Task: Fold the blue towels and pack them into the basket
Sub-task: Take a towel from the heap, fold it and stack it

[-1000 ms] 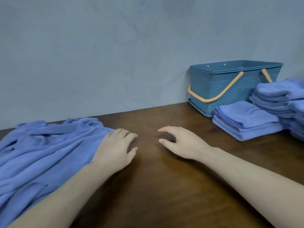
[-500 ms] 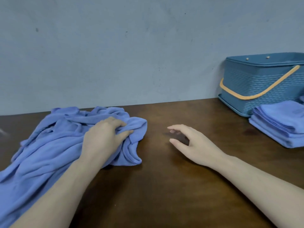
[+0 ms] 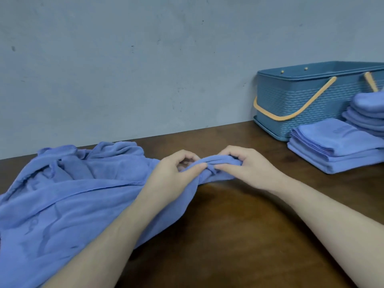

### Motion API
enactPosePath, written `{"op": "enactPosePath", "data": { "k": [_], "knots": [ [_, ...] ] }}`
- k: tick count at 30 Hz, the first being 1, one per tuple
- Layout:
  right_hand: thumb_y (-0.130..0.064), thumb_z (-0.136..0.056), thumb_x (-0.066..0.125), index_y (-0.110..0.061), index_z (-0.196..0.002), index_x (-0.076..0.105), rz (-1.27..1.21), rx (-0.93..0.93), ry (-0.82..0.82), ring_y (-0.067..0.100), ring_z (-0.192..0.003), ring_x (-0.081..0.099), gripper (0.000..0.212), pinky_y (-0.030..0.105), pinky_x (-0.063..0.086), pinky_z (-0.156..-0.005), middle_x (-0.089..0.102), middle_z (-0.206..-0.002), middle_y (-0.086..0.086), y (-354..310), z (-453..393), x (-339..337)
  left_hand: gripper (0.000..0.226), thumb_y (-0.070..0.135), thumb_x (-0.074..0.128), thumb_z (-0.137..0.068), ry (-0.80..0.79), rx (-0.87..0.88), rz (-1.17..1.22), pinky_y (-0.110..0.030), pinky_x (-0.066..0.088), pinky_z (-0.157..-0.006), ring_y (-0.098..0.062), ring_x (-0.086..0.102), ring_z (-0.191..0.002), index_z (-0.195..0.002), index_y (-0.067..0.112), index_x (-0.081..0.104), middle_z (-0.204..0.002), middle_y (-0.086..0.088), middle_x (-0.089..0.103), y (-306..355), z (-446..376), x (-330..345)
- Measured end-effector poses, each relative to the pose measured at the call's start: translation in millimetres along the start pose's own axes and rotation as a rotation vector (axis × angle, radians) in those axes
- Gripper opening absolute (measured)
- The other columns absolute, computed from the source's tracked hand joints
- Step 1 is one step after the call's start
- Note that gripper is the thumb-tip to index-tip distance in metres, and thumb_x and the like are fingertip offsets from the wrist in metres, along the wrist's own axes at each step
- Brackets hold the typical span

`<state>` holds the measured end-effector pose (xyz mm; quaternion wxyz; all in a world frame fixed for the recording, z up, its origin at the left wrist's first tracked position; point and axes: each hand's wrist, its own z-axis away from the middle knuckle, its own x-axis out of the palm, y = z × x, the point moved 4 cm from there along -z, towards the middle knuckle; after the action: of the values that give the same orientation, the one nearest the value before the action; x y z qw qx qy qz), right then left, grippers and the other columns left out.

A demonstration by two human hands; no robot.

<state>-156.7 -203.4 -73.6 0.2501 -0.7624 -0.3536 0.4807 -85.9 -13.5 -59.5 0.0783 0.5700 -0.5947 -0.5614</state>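
Note:
A heap of crumpled blue towels [image 3: 68, 196] covers the left side of the brown table. One bunched end of a towel is drawn out toward the middle. My left hand [image 3: 172, 175] pinches that end between thumb and fingers. Right beside it, my right hand [image 3: 245, 169] grips the same bunched edge, thumbs nearly touching. The blue woven basket [image 3: 291, 104] with orange handles stands at the back right against the wall. Its inside is hidden from here.
Folded blue towels [image 3: 336, 150] lie stacked in front of the basket, with a taller stack of folded towels [image 3: 367, 115] at the right edge. A grey wall [image 3: 145, 69] runs along the table's [image 3: 239, 235] far edge. Bare wood shows between my forearms.
My left hand dragged a towel end from the heap toward the middle. My right hand moved left from the bare table and took hold of it. The view shifted, showing more of the basket.

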Motion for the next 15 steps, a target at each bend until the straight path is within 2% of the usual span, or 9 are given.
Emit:
{"op": "enactPosePath", "data": {
  "k": [1,3,5,7,9,11,13,15],
  "knots": [
    [-0.017,-0.092,0.07,-0.027,-0.094,0.074,0.018,0.003,0.013,0.001,-0.088,0.063,0.011,0.015,0.044,-0.077,0.071,-0.094,-0.016,8,0,-7,0.014,0.047,0.067,-0.089,-0.037,-0.017,-0.082,-0.012,0.047,-0.079,0.005,0.063,-0.09,-0.094,0.033,0.068,-0.094,0.018,0.071,-4,0,2],
    [-0.008,-0.091,0.066,-0.03,-0.099,0.074,0.138,-0.021,0.027,0.003,-0.102,0.061,0.025,0.018,0.044,-0.09,0.07,-0.102,-0.021,25,0,-19,0.033,0.066,0.05,-0.089,-0.112,-0.019,-0.288,-0.019,0.044,-0.089,0.005,0.058,-0.104,-0.101,0.039,0.066,-0.104,0.026,0.067,-9,0,3],
    [-0.004,-0.087,0.062,-0.033,-0.101,0.074,0.321,-0.025,0.034,0.007,-0.111,0.052,0.035,0.033,0.041,-0.101,0.066,-0.112,-0.025,43,-1,-30,0.036,0.061,0.04,-0.097,-0.189,-0.032,-0.366,-0.019,0.04,-0.093,0.002,0.054,-0.11,-0.105,0.038,0.065,-0.109,0.024,0.065,-10,-2,-1],
    [-0.005,-0.089,0.059,-0.036,-0.103,0.074,0.479,0.05,0.032,0.009,-0.117,0.044,0.037,0.043,0.036,-0.103,0.06,-0.12,-0.026,54,-2,-42,0.032,0.05,0.041,-0.102,-0.331,-0.069,-0.409,-0.011,0.037,-0.092,-0.002,0.054,-0.112,-0.111,0.032,0.066,-0.115,0.018,0.065,-15,-4,-1],
    [-0.007,-0.095,0.051,-0.038,-0.11,0.073,0.65,0.126,-0.029,0.011,-0.125,0.039,0.041,0.041,0.029,-0.104,0.056,-0.13,-0.023,58,-1,-49,0.029,0.041,0.046,-0.104,-0.491,-0.055,-0.523,-0.004,0.033,-0.09,0.001,0.05,-0.114,-0.122,0.026,0.064,-0.124,0.02,0.062,-22,-4,3],
    [-0.005,-0.095,0.044,-0.039,-0.116,0.071,0.715,0.175,-0.08,0.01,-0.128,0.035,0.049,0.039,0.025,-0.104,0.053,-0.137,-0.024,60,1,-52,0.03,0.034,0.049,-0.104,-0.553,-0.036,-0.571,0.001,0.029,-0.09,0.002,0.048,-0.112,-0.125,0.019,0.063,-0.125,0.016,0.06,-26,-4,6],
    [-0.005,-0.089,0.042,-0.042,-0.113,0.071,0.627,0.174,-0.041,0.006,-0.126,0.037,0.053,0.039,0.024,-0.105,0.056,-0.132,-0.028,53,3,-51,0.025,0.031,0.05,-0.102,-0.545,0.007,-0.588,-0.006,0.033,-0.099,0.002,0.05,-0.113,-0.119,0.024,0.067,-0.122,0.016,0.063,-29,-8,8],
    [-0.014,-0.083,0.04,-0.043,-0.111,0.07,0.519,0.127,0.03,0.002,-0.118,0.043,0.051,0.037,0.028,-0.104,0.062,-0.121,-0.029,40,3,-48,0.021,0.034,0.052,-0.1,-0.535,0.017,-0.605,-0.024,0.041,-0.104,0.004,0.053,-0.112,-0.111,0.034,0.07,-0.115,0.02,0.064,-29,-12,10]
  ]
}}
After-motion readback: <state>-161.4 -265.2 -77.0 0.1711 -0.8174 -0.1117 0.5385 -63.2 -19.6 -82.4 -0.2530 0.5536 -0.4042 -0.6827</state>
